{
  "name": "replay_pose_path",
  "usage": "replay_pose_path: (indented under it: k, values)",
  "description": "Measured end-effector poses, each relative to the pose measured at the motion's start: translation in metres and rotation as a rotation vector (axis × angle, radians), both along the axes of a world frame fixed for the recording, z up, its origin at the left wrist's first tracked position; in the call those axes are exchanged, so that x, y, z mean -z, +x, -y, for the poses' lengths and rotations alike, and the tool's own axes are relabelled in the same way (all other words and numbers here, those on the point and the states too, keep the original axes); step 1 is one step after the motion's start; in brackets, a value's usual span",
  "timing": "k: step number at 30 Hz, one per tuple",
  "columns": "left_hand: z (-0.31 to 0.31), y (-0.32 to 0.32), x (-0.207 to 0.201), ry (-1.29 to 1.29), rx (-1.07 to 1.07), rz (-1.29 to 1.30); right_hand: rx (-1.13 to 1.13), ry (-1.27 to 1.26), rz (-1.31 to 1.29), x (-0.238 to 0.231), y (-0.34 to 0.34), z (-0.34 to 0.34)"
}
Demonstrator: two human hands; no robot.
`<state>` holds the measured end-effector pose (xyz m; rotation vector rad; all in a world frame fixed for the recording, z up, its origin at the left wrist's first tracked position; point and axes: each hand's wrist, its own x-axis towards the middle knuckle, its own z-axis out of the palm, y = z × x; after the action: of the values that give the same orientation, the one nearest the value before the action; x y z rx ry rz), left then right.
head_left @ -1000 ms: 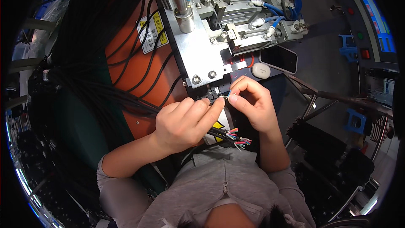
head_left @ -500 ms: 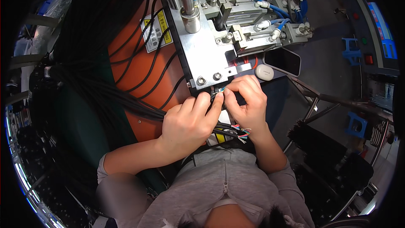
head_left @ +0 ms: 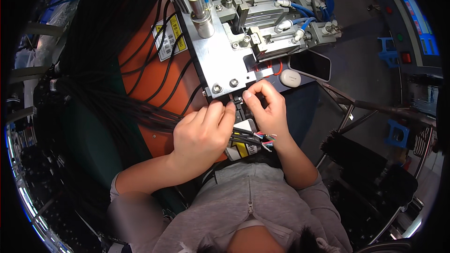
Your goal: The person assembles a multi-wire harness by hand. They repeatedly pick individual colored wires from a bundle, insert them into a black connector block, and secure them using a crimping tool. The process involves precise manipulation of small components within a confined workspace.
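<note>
Carefully is the way to work here: the left hand point(head_left: 204, 131) is curled, its thumb and forefinger close together beside the small black holder point(head_left: 238, 103), just below the front edge of the metal plate point(head_left: 218, 61); the right hand point(head_left: 269, 110) brings thumb and forefinger together at the holder's other side. What either pinches, I cannot tell. Steady wrists and light pressure should help, with the coloured wire ends point(head_left: 268, 142) near the right wrist left unsnagged.
</note>
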<state>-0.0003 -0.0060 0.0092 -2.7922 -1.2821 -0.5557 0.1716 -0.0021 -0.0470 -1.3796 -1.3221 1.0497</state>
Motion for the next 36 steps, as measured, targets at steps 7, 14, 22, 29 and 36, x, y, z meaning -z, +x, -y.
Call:
replay_pose_path:
  k: [7, 14, 22, 29, 36]
  values:
    - [-0.002, -0.006, -0.004, -0.070, -0.020, -0.019, -0.504, 0.376, -0.188, -0.016, 0.032, -0.006]
    - [-0.011, -0.003, -0.007, 0.196, 0.193, 0.261, -0.280, 0.458, -0.086, -0.032, 0.029, -0.002]
    - [-0.010, -0.005, 0.000, 0.074, 0.182, 0.415, -0.008, 0.501, -0.275, -0.036, -0.005, 0.005]
    - [-0.011, -0.005, -0.001, 0.050, 0.179, 0.434, -0.217, 0.279, -0.261, -0.038, 0.006, 0.003]
    - [-0.004, -0.003, -0.003, -0.049, 0.126, 0.381, -0.029, 0.473, -0.002, -0.043, -0.001, 0.003]
